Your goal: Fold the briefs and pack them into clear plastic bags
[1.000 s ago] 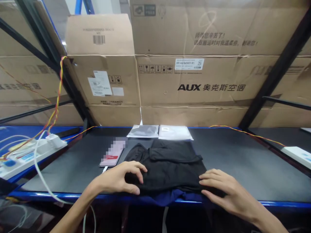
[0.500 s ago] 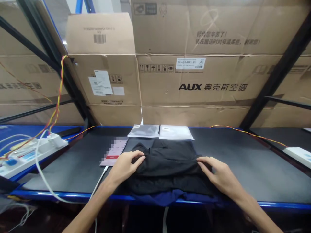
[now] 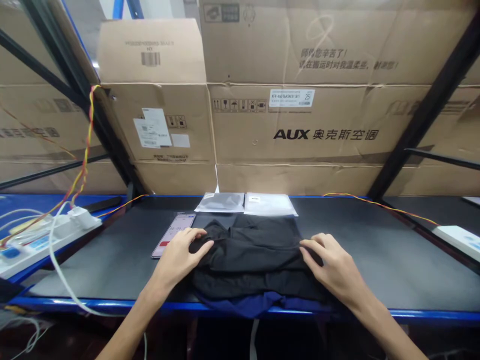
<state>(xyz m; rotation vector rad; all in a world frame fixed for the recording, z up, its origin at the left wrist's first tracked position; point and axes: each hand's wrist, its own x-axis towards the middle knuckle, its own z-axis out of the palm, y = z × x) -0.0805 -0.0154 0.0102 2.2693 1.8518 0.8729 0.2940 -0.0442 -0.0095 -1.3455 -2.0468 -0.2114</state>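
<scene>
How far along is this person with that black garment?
Done: the black garment lies folded in layers. In hand: the left hand and right hand press its side edges. Left: seemingly bagging; the grey bag and white bag lie flat behind it.

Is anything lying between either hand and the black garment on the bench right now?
Nothing visible. The left hand and right hand rest directly on the black garment, at its left and right edges. The phone lies beside the left hand; two plastic bags lie behind the garment.
</scene>
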